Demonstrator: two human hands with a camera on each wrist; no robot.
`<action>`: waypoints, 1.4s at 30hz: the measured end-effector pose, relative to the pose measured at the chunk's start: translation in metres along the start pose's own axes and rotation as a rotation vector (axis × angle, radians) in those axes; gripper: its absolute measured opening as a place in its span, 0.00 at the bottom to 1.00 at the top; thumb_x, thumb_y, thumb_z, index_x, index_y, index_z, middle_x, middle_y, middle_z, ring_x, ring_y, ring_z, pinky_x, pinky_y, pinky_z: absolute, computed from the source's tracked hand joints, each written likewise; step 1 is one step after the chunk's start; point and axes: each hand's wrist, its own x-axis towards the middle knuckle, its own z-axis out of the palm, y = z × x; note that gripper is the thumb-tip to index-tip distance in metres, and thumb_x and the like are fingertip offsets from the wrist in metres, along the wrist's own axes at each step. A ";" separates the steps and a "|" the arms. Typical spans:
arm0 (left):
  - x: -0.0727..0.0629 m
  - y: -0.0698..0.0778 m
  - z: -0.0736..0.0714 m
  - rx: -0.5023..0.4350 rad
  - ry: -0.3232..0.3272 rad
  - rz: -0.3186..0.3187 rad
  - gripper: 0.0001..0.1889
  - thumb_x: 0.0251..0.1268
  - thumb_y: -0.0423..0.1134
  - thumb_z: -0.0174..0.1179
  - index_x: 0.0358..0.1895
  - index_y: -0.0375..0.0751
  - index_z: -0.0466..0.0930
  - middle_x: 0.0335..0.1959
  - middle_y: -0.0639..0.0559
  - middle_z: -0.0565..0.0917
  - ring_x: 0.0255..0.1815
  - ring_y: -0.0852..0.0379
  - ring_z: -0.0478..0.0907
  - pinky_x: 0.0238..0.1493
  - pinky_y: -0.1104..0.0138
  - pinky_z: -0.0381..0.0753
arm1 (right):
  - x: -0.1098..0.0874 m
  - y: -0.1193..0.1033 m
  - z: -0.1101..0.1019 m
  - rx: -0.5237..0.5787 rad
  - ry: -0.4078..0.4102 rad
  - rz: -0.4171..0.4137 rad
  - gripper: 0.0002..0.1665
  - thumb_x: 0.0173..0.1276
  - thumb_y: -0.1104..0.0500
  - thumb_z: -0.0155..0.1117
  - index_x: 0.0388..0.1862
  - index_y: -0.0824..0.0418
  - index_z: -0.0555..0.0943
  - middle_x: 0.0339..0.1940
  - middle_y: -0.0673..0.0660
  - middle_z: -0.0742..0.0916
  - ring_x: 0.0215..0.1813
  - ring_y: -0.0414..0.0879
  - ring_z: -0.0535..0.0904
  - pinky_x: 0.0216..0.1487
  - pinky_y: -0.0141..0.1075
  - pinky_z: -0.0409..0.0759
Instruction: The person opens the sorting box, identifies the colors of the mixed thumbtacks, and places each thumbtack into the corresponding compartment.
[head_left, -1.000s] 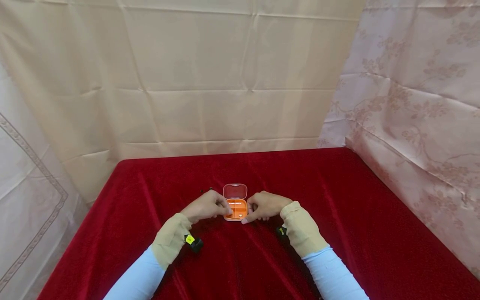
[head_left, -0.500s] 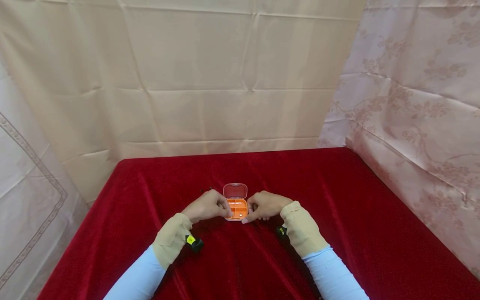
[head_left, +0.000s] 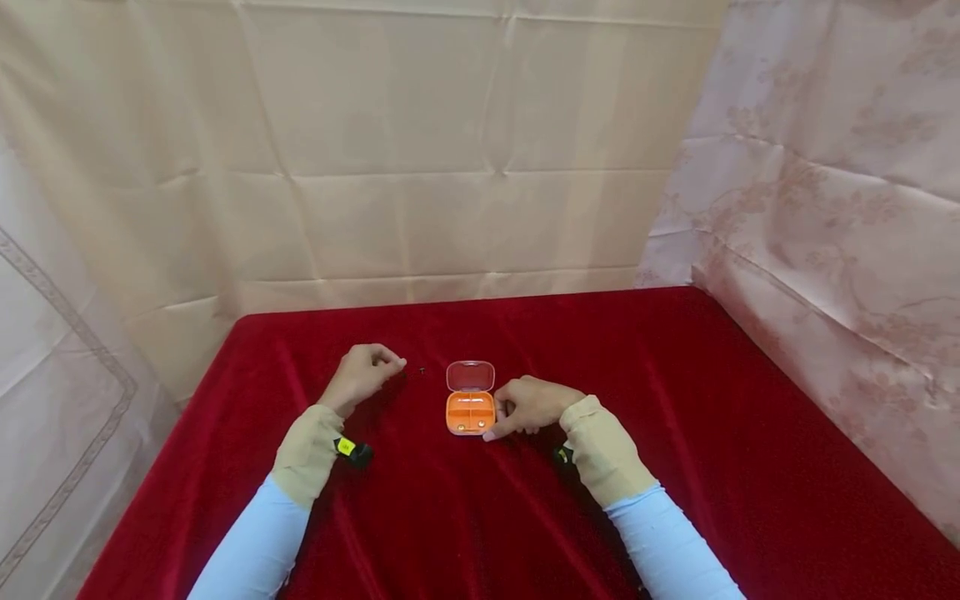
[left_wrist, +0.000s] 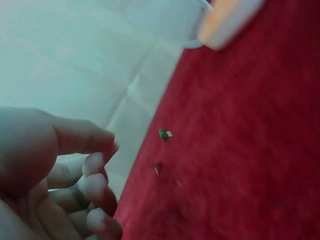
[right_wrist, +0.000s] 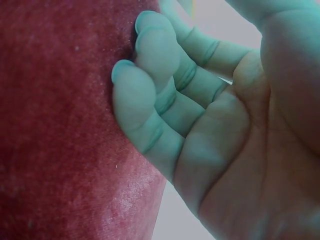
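My left grip (head_left: 363, 375), loosely curled and empty, reaches farther forward; my curled right grip (head_left: 536, 403) holds an orange, clear-lidded plastic box (head_left: 471, 411).

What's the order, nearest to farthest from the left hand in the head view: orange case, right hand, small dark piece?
1. Small dark piece: just right of the left hand.
2. Orange case: farther right.
3. Right hand: at the case's right edge.

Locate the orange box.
In the head view, the orange box sits below centre on the red cloth, with the right hand at its right side and the left hand off to its left.
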 end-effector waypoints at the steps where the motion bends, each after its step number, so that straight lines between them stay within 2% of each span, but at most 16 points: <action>1: 0.001 -0.002 0.000 0.011 0.010 0.001 0.12 0.74 0.42 0.63 0.47 0.36 0.85 0.39 0.43 0.83 0.34 0.53 0.72 0.35 0.64 0.73 | 0.000 -0.001 0.000 0.002 0.002 0.002 0.19 0.61 0.45 0.79 0.27 0.54 0.80 0.20 0.47 0.82 0.21 0.40 0.75 0.23 0.32 0.75; 5: 0.003 -0.007 0.002 0.050 0.034 -0.007 0.10 0.74 0.41 0.63 0.46 0.37 0.87 0.34 0.45 0.82 0.33 0.55 0.68 0.34 0.64 0.70 | -0.001 -0.002 0.000 0.002 0.004 0.012 0.19 0.61 0.45 0.80 0.27 0.54 0.80 0.19 0.47 0.81 0.21 0.39 0.74 0.23 0.32 0.74; 14: 0.001 -0.010 0.009 0.136 0.021 -0.006 0.08 0.70 0.38 0.67 0.44 0.37 0.89 0.30 0.48 0.83 0.32 0.55 0.72 0.34 0.64 0.73 | 0.000 0.000 0.001 0.000 -0.002 -0.006 0.19 0.61 0.45 0.79 0.27 0.54 0.80 0.20 0.47 0.81 0.21 0.39 0.75 0.23 0.32 0.75; 22: 0.001 -0.008 0.016 0.191 0.016 0.009 0.04 0.66 0.39 0.70 0.38 0.43 0.89 0.26 0.51 0.82 0.29 0.55 0.74 0.33 0.63 0.72 | 0.001 0.002 0.002 0.001 -0.001 0.000 0.19 0.60 0.44 0.80 0.28 0.54 0.80 0.20 0.47 0.82 0.22 0.39 0.76 0.23 0.32 0.76; 37: 0.001 -0.010 0.017 0.215 0.021 0.036 0.05 0.69 0.40 0.67 0.39 0.44 0.89 0.30 0.53 0.84 0.33 0.54 0.76 0.37 0.62 0.73 | 0.000 0.001 0.002 0.005 -0.003 0.006 0.19 0.61 0.44 0.79 0.28 0.54 0.81 0.20 0.47 0.81 0.22 0.39 0.76 0.23 0.32 0.76; 42: 0.001 -0.008 0.013 0.129 0.026 0.037 0.07 0.70 0.40 0.67 0.40 0.40 0.89 0.29 0.50 0.82 0.32 0.54 0.72 0.35 0.63 0.72 | 0.000 0.001 0.001 0.005 -0.003 0.009 0.19 0.61 0.44 0.79 0.28 0.54 0.81 0.20 0.47 0.81 0.22 0.39 0.75 0.23 0.32 0.75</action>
